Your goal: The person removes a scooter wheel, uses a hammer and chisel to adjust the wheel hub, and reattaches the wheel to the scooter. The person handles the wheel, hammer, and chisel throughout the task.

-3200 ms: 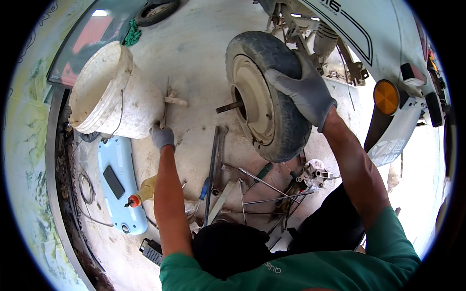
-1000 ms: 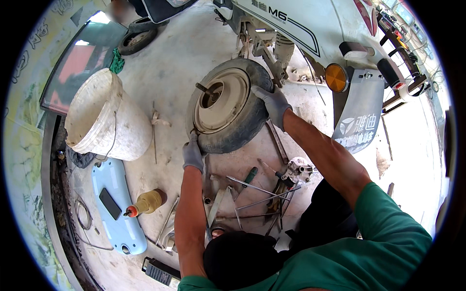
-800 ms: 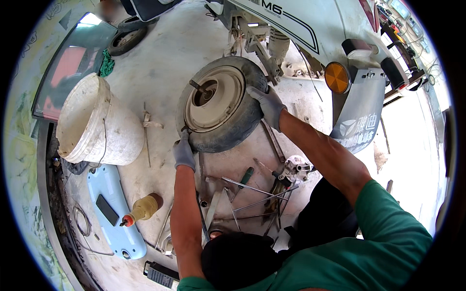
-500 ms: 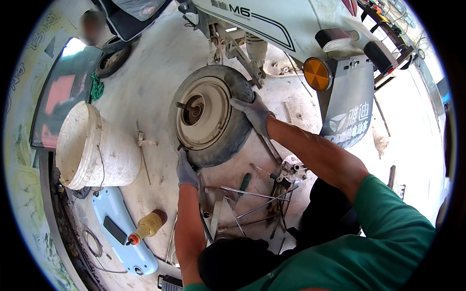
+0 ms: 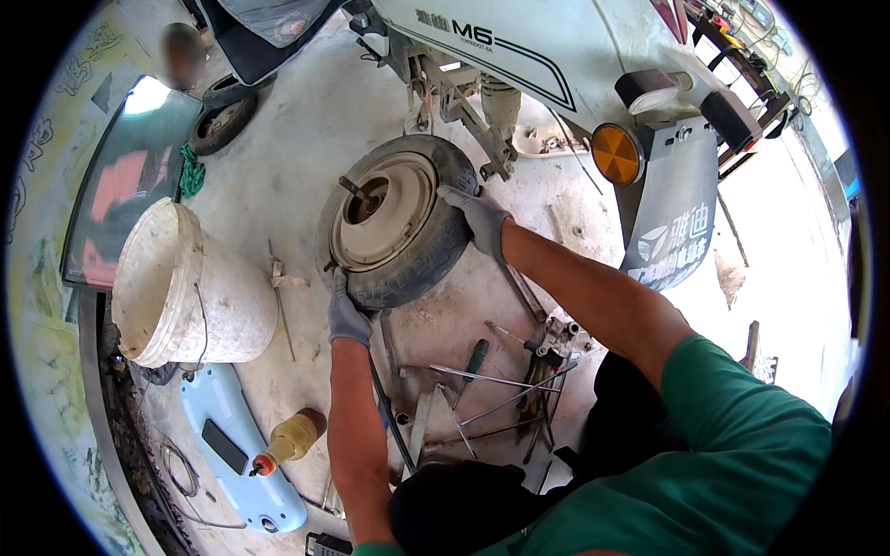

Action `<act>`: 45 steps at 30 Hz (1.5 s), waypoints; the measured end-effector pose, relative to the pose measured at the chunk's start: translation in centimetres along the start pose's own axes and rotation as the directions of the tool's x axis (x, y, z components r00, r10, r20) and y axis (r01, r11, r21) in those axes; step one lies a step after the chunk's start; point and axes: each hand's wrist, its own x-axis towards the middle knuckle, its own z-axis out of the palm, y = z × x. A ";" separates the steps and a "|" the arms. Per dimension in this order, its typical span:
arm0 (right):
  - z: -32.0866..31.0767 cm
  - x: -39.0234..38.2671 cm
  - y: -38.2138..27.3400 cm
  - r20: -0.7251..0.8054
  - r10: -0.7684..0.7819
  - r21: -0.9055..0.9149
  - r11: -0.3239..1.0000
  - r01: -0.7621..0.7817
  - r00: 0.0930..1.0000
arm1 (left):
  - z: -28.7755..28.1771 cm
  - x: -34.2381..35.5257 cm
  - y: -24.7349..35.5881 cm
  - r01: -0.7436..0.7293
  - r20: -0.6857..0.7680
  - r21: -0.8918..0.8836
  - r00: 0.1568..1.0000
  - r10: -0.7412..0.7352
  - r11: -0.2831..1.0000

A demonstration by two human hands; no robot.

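A scooter wheel (image 5: 405, 215) with a dusty beige hub and a worn black tyre is tilted in front of me. From the hub centre a short axle (image 5: 354, 190) sticks up. My gloved left hand (image 5: 347, 313) grips the near-left edge of the tyre, thumb toward the rim. On the right side of the tyre, my gloved right hand (image 5: 477, 218) holds on, thumb on top and the other fingers partly hidden behind it. Just beyond the wheel stands the raised rear of a white scooter (image 5: 519, 46), with its shock absorber (image 5: 499, 104) and swingarm bare.
Left of me stand a white bucket (image 5: 227, 296) and a light-blue panel (image 5: 209, 394) bearing a phone (image 5: 224, 448) and a yellowish bottle (image 5: 295, 435). A screwdriver (image 5: 476, 357), a cross-shaped wrench (image 5: 505, 408) and metal parts lie near my knees. A mudguard (image 5: 672, 195) hangs at right.
The wheel has tipped so its hub face turns more upward and its axle points up and left. Both hands have moved with it, keeping their hold.
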 end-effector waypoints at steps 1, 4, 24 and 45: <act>0.3 0.3 -0.3 -0.011 0.028 0.017 0.999 -0.028 1.000 | -0.1 0.4 0.2 0.026 0.023 0.002 0.999 -0.026 1.000; 1.0 -0.2 -0.3 -0.052 0.054 0.033 0.998 -0.053 0.997 | -0.3 -0.6 0.3 0.048 0.052 0.077 0.997 -0.052 0.996; 0.6 -5.2 2.1 -0.043 -0.167 -0.271 0.951 0.149 0.985 | -7.8 -10.6 -4.7 0.131 -0.074 0.985 0.911 0.406 -0.115; 0.2 -23.3 -4.6 -0.041 0.663 -0.228 0.722 -0.653 0.747 | 7.8 -30.8 9.3 -0.074 -0.112 0.752 0.965 0.238 0.655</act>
